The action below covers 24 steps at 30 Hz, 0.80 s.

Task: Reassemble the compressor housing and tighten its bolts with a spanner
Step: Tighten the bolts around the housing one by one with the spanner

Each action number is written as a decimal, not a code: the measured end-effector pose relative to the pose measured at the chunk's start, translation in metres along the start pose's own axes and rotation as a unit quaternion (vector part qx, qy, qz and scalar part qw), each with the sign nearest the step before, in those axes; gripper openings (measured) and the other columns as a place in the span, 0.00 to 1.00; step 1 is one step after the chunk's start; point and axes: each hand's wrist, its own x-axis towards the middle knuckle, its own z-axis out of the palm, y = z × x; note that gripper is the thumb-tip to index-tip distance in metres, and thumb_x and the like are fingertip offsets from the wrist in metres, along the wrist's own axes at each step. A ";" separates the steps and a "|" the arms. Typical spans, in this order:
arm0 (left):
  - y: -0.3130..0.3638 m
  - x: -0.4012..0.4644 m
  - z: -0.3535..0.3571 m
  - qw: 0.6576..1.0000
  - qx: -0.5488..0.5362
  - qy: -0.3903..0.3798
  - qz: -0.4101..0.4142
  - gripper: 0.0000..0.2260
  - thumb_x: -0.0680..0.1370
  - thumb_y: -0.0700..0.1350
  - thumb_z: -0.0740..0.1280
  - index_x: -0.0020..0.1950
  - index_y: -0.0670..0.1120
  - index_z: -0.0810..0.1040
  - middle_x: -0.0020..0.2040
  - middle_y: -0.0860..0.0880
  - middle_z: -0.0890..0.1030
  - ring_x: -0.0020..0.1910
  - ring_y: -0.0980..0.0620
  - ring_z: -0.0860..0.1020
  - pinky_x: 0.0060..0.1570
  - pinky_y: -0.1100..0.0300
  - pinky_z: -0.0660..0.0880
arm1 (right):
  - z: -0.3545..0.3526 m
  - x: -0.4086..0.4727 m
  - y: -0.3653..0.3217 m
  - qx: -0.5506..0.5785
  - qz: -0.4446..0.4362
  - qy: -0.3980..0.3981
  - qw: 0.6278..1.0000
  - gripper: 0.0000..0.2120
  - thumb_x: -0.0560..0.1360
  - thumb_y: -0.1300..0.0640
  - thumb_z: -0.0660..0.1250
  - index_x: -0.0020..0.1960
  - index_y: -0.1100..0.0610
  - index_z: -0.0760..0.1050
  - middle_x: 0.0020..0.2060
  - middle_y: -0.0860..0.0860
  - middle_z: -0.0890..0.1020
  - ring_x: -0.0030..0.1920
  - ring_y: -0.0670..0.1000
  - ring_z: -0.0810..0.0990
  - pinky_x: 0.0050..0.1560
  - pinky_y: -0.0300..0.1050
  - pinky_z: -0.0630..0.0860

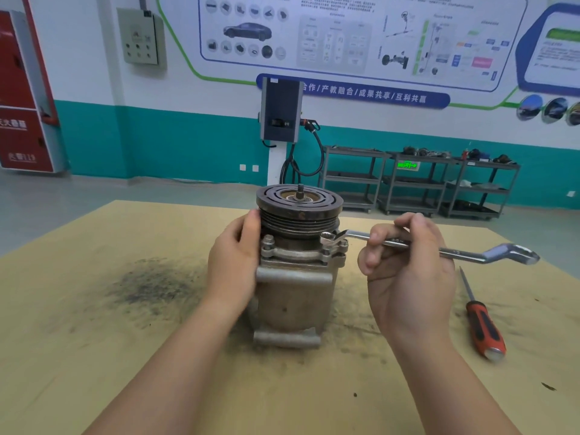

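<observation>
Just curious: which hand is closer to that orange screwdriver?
Right. The right hand, holding the spanner, is just beside the screwdriver; the left hand grips the compressor's far side.

Dull, grimy cast-metal compressor housing (292, 296); dark matt ribbed pulley (299, 211); bright polished steel spanner (455, 251); matt tan worktop (94, 324), soot-smudged; glossy red-black plastic screwdriver (485, 328) handle.
</observation>
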 end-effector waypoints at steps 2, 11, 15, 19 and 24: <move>0.003 -0.016 0.009 0.997 0.030 0.068 0.019 0.21 0.82 0.61 0.54 0.53 0.50 0.80 0.47 0.57 0.83 0.49 0.58 0.79 0.45 0.64 0.72 | -0.003 0.005 -0.001 0.012 0.022 0.022 0.999 0.11 0.83 0.60 0.53 0.44 0.57 0.70 0.26 0.53 0.77 0.21 0.49 0.70 0.25 0.36 0.68; 0.007 -0.034 0.019 0.990 0.026 0.131 0.045 0.31 0.74 0.70 0.44 0.57 0.53 0.77 0.50 0.54 0.79 0.60 0.45 0.75 0.61 0.47 0.71 | -0.015 0.020 -0.007 0.036 0.040 0.104 0.993 0.09 0.82 0.60 0.55 0.44 0.57 0.69 0.24 0.52 0.74 0.21 0.49 0.65 0.24 0.36 0.63; 0.007 -0.021 0.012 0.994 -0.063 0.084 -0.010 0.30 0.74 0.70 0.44 0.53 0.55 0.78 0.54 0.52 0.82 0.60 0.51 0.77 0.65 0.47 0.72 | -0.016 0.023 -0.009 0.012 0.065 0.075 0.995 0.07 0.81 0.61 0.56 0.45 0.57 0.70 0.24 0.52 0.73 0.21 0.49 0.65 0.23 0.37 0.63; 0.003 -0.009 0.003 0.993 -0.091 0.014 -0.074 0.25 0.80 0.64 0.49 0.56 0.55 0.82 0.52 0.57 0.85 0.55 0.61 0.80 0.58 0.57 0.73 | -0.018 0.025 -0.007 0.032 0.104 0.088 0.990 0.08 0.81 0.60 0.57 0.44 0.56 0.70 0.25 0.51 0.72 0.21 0.49 0.64 0.23 0.37 0.62; -0.003 -0.008 0.003 0.994 -0.089 -0.011 -0.061 0.18 0.85 0.54 0.52 0.55 0.56 0.83 0.51 0.59 0.84 0.54 0.64 0.80 0.53 0.60 0.73 | -0.018 0.019 0.001 0.076 0.099 0.132 0.983 0.09 0.79 0.61 0.55 0.41 0.56 0.68 0.24 0.51 0.70 0.20 0.49 0.62 0.23 0.36 0.61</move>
